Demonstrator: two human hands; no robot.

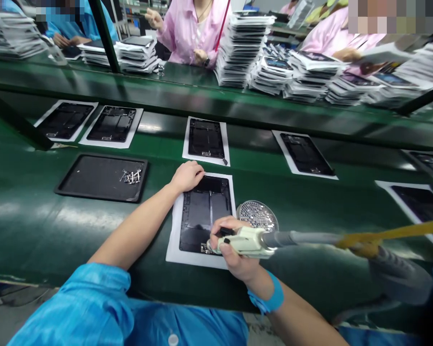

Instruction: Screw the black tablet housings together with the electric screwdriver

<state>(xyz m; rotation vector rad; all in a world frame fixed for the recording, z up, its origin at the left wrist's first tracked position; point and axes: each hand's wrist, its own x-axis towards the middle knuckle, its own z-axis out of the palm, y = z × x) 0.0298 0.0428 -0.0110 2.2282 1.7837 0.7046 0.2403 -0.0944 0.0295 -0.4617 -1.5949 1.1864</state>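
Observation:
A black tablet housing (198, 216) lies on a white sheet (173, 245) in front of me. My left hand (187, 177) is at its upper left corner, fingers bent together over the edge and gripping it. In my right hand (240, 262) is a pale electric screwdriver (251, 241), with a grey cable running off to the right. The screwdriver's front end is over the housing's lower edge, close to a small metallic part (204, 248). My fingers partly cover its tip, so contact cannot be made out. Just right of the housing sits a round dotted screw tray (259, 215).
A black tray (94, 178) with several small metal pieces (132, 176) lies left. More housings on sheets, including one straight ahead (205, 137), line the green bench (155, 283). A raised shelf (187, 77) bears paper-layered stacks (243, 50); co-workers sit beyond. Dark posts (104, 36) cross the view.

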